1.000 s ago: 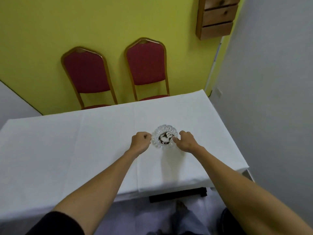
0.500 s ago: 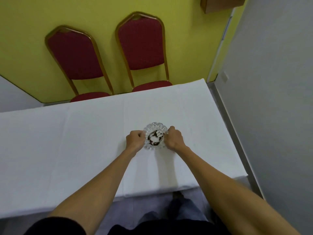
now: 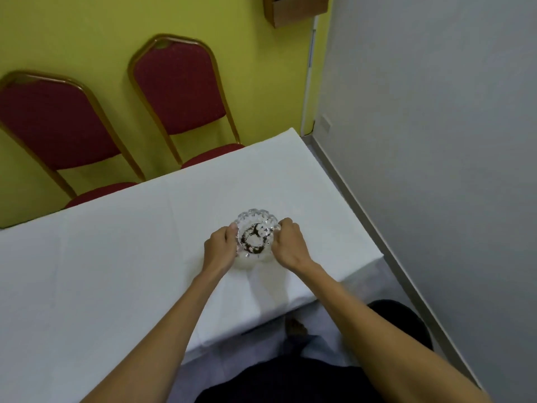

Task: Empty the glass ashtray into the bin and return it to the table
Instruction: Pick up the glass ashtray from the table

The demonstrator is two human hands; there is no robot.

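No readable text, labels, brands or numbers anywhere in my view. Nothing printed on the glass ashtray (image 3: 255,235) I'm gripping, nothing on the white tablecloth (image 3: 116,257), the two red chairs (image 3: 180,91), the wooden wall box (image 3: 296,10) or the walls. The small pale plate low on the grey wall (image 3: 326,123) is too small to tell if it carries any marking.

A single wide-angle view looks from the person's head, forward and steeply down. The white-clothed table (image 3: 116,257) fills the middle and left of the frame, seen close. Two red chairs (image 3: 180,88) against the yellow wall sit in the upper left; a grey wall runs down the right. Both forearms reach in from the bottom edge.
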